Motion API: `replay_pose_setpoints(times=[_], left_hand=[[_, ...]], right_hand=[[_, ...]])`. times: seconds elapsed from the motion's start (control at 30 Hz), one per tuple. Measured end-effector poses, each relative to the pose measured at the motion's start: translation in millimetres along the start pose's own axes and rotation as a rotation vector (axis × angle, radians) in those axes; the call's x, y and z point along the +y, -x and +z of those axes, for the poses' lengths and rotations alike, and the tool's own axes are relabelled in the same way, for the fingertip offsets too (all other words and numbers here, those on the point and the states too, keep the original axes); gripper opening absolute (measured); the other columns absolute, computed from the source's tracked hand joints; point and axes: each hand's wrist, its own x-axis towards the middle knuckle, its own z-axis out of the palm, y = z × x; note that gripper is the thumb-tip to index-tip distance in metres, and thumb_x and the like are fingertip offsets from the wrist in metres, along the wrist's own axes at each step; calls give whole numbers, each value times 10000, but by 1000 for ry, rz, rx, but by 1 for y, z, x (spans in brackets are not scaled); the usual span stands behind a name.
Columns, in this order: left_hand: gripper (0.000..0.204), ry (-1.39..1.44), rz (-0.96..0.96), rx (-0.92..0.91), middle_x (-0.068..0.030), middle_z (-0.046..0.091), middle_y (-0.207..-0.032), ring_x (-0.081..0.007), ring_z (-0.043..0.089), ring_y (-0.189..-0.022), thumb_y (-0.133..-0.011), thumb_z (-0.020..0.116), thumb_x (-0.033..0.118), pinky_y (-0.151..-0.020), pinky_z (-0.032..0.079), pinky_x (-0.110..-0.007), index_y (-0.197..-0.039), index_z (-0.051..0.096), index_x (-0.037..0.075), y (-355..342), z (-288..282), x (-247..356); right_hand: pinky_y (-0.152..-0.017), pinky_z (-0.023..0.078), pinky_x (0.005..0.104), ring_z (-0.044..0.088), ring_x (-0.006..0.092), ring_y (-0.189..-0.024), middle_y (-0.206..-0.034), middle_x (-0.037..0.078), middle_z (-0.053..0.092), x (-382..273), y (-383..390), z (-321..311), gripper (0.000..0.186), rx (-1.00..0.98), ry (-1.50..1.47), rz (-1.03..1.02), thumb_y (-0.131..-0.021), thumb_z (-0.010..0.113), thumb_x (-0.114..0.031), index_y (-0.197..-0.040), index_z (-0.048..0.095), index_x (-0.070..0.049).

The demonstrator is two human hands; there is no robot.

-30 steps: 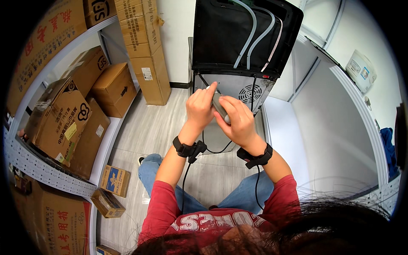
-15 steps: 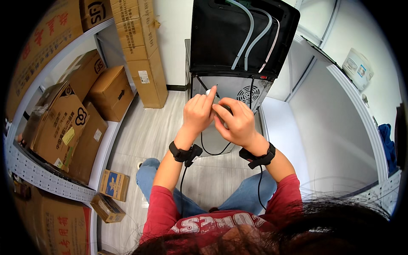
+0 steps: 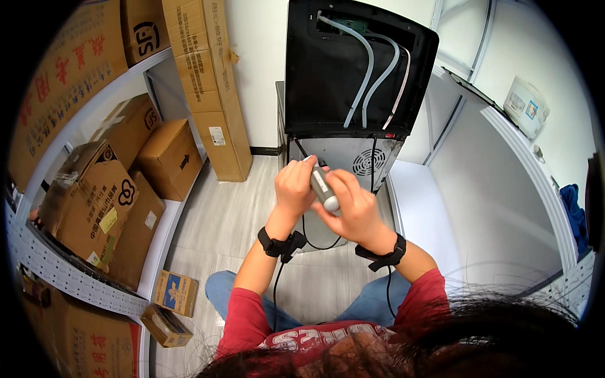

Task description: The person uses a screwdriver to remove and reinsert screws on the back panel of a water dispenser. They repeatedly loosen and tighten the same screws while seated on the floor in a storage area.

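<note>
A grey cylindrical handheld tool with a pale rounded end lies at a slant between my hands. My right hand is closed round it with thumb and fingers. My left hand has its fingers curled against the tool's other side; the fingertips are partly hidden. Just beyond stands a machine with a metal back panel that has a round vent. Above it, a black cover stands upright, showing pale tubes on its inner side. A black cord hangs in front of the panel.
To the left, a shelf holds several cardboard boxes. Two small boxes lie by its foot. A tall carton leans at the back wall. On the right is a white ledge beside a grey panel.
The grey tool, mostly hidden by my fingers before, now shows clearly. My left index finger, stretched out earlier, is curled. The view has tilted, so the machine sits lower.
</note>
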Motion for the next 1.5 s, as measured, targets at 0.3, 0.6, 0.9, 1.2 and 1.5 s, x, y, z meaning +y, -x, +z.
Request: replay_pose_setpoints(times=[0.3,0.6,0.9,1.2,1.5], left_hand=[[405,12,-17,-58,-56,553,-650,-210,503,-526,-631,661,10,-477,409,-310,-1035,629,-13,9,1,3],[370,-7,6,-56,-66,524,-639,-226,505,-538,-680,617,17,-481,394,-333,-1049,629,-1,11,-2,2],[365,17,-19,-68,-82,528,-639,-236,513,-552,-680,605,4,-478,387,-341,-1044,624,-9,13,-1,3],[361,27,8,-67,-67,526,-624,-230,509,-534,-631,641,-5,-457,380,-338,-991,633,9,8,-3,6],[306,56,-1,-61,-78,550,-658,-241,524,-549,-672,656,68,-469,403,-338,-971,628,10,12,1,5]], right_hand=[[-645,523,338,618,284,-763,-1056,163,608,9,-1,6,413,102,-71,-69,-680,782,-147,-1006,593,19],[-568,498,305,600,236,-652,-1022,129,610,5,1,8,327,39,-62,-5,-725,741,-153,-976,598,0],[-625,540,307,670,272,-771,-1007,151,622,2,0,4,309,0,-26,-14,-683,756,-87,-941,613,7],[-722,499,384,581,299,-844,-1118,148,547,11,-3,-5,441,16,31,-77,-674,756,-155,-1060,588,-23],[-636,498,330,577,276,-777,-1080,148,558,-10,1,-5,430,-88,53,243,-745,742,-220,-1087,590,-8]])
